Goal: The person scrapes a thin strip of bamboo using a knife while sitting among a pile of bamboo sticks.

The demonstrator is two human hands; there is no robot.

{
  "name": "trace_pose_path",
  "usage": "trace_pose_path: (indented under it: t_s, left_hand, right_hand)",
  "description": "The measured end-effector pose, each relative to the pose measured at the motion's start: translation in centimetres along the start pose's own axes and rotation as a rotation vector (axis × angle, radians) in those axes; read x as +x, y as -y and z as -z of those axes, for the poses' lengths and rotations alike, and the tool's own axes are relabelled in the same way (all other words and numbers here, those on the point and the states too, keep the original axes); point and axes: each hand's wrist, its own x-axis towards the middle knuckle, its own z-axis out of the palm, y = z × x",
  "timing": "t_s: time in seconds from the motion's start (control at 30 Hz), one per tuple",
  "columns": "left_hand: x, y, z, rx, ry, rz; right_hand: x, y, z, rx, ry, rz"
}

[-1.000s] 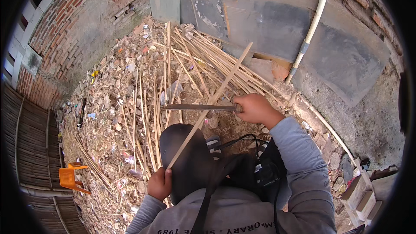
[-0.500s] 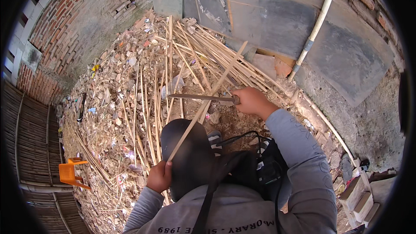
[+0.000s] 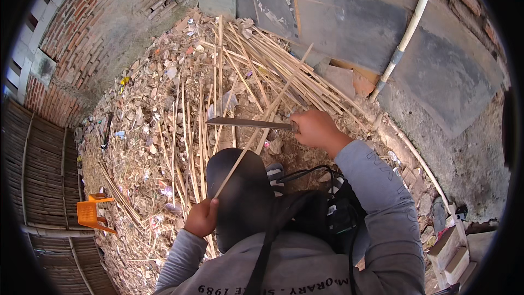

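My left hand is closed on the near end of a long bamboo strip. The strip slants up and away to the right, passing over my dark-trousered knee. In my right hand is the handle of a machete, fingers wrapped round it. Its long dark blade points left and lies across the strip near its middle. Whether the edge bites into the strip I cannot tell. Beyond the blade, several loose bamboo strips are heaped on the ground.
More strips lie in front on littered, rubble-strewn ground. An orange plastic chair stands at the left by a woven bamboo wall. A pale pipe rises before grey panels at the far right. Concrete blocks sit near right.
The machete blade has turned slightly, showing more of its flat side. Both hands keep their hold on strip and machete. The whole view has shifted a little.
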Motion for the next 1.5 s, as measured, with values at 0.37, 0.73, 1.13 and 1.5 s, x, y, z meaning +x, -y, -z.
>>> trace_pose_path:
  t_s: [0.37,0.73,1.13,1.5]
  left_hand:
    - [0.3,0.4,-0.8,0.099,-0.079,-0.106]
    - [0.2,0.3,-0.4,0.18,-0.114,-0.143]
    - [-1.8,-0.6,0.7,0.263,-0.263,-0.046]
    - [-2.2,3.2,-1.7,0.162,-0.177,-0.006]
  right_hand:
    - [-0.3,1.4,0.2,-0.029,-0.056,-0.051]
    - [-1.0,-1.9,1.7,-0.047,-0.068,-0.22]
    - [-1.6,-3.3,0.4,0.063,-0.053,-0.009]
    - [-0.9,-1.7,1.0,0.075,-0.024,-0.067]
